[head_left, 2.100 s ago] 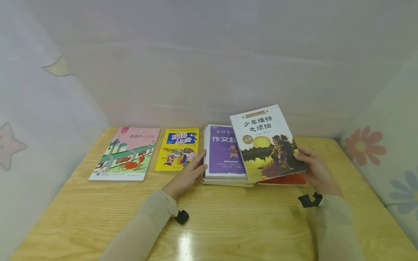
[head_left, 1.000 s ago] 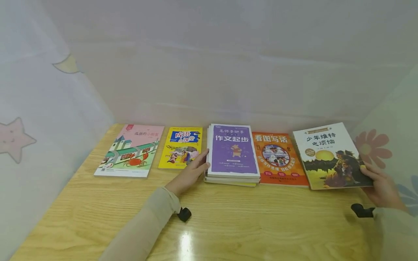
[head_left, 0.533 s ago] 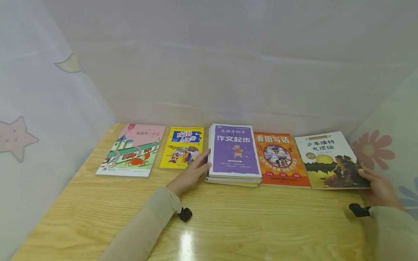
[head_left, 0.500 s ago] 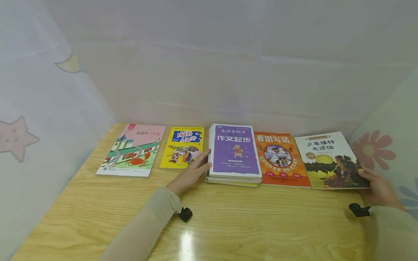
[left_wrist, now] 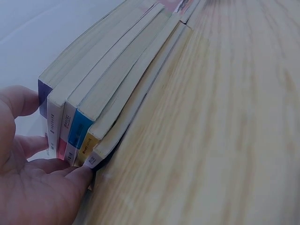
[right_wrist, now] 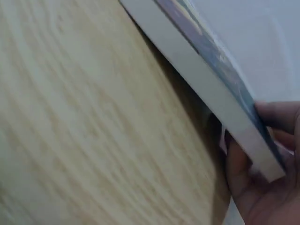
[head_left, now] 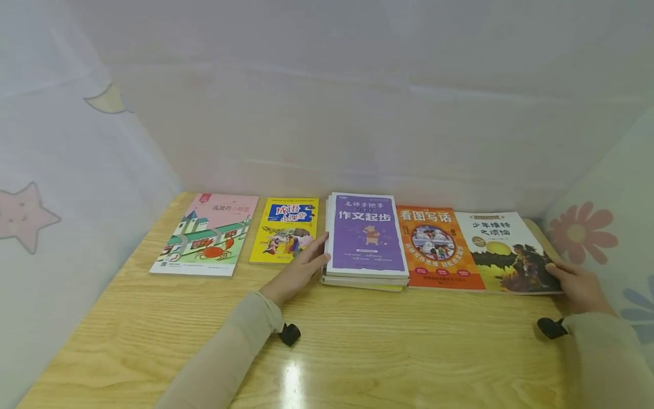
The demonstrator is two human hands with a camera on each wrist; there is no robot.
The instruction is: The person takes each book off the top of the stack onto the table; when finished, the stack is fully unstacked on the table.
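A stack of books topped by a purple one [head_left: 365, 238] lies at the table's middle. My left hand [head_left: 305, 266] rests against its left side with fingers straight. In the left wrist view, the fingers [left_wrist: 56, 176] touch the stack's spines [left_wrist: 77, 126]. At the far right, my right hand [head_left: 568, 279] grips the lower right corner of a white book with a dark figure [head_left: 503, 250], thumb on its cover. This book lies almost flat beside an orange book [head_left: 436, 247]. In the right wrist view, the fingers [right_wrist: 253, 187] curl under the book's edge [right_wrist: 201, 84].
A yellow book [head_left: 286, 230] and a pink-and-green book [head_left: 204, 236] lie flat left of the stack. The wooden table [head_left: 357, 346] is enclosed by pale walls at the back and sides, with a flower pattern close to my right hand.
My right hand carried the white book from above the stack to the far right, lowered it, and slid it left against the orange book. The left hand stayed put.
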